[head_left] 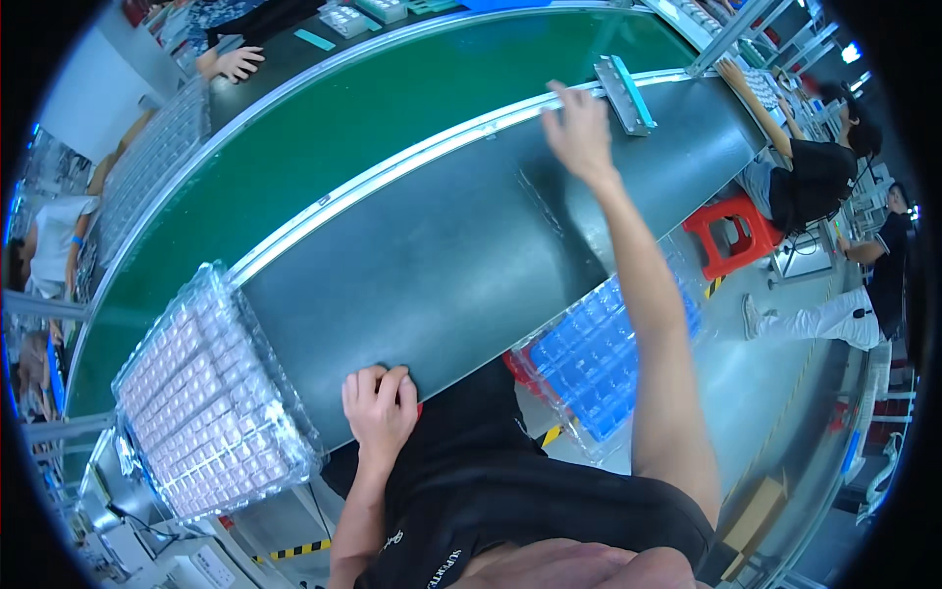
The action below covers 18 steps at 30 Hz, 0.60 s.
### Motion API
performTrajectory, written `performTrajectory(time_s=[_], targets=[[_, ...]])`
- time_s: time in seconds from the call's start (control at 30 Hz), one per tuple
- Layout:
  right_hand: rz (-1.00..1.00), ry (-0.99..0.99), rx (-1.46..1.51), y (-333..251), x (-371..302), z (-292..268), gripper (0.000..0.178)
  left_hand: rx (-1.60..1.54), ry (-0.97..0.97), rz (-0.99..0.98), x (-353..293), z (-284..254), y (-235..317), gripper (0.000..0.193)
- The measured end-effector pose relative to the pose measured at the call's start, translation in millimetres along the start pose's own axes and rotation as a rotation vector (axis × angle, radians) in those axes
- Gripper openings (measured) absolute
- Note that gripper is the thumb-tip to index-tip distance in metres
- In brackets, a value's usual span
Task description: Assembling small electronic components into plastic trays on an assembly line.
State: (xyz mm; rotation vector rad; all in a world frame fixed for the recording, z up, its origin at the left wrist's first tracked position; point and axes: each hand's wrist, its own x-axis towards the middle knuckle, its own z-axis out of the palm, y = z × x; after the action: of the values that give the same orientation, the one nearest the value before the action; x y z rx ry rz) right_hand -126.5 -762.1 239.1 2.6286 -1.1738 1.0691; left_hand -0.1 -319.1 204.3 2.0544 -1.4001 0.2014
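My right hand [581, 137] is stretched out over the far side of the dark worktable [422, 236], by the metal rail. Its fingers are apart and hold nothing. Just right of it lies a long metal-and-teal bracket-like piece [625, 95], at the rail; a small gap parts it from my fingers. My left hand [380, 407] rests at the table's near edge, its fingers loosely bent on the surface, with no object visible in them. Left of that hand stands a stack of clear plastic trays with many small pale compartments [211, 393], wrapped in film.
Beyond the rail [412, 162] runs a green conveyor belt [343, 147]. Blue compartment trays [584, 358] in clear film sit below the table on my right, near a red stool [731, 236]. Across the belt is another person's hand [238, 64]; other people work at the right.
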Motion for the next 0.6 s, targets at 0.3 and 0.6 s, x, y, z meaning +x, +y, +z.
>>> performTrajectory(time_s=[0.3, 0.6], targets=[[0.194, 0.070, 0.815, -162.8, -50.8, 47.9, 0.026, -0.304, 0.031, -0.049, -23.1, -16.7, -6.0, 0.010], [0.182, 0.046, 0.738, -171.0, -73.2, 64.6, 0.026, -0.383, 0.034, -0.051, -55.5, -30.3, -7.9, 0.012]])
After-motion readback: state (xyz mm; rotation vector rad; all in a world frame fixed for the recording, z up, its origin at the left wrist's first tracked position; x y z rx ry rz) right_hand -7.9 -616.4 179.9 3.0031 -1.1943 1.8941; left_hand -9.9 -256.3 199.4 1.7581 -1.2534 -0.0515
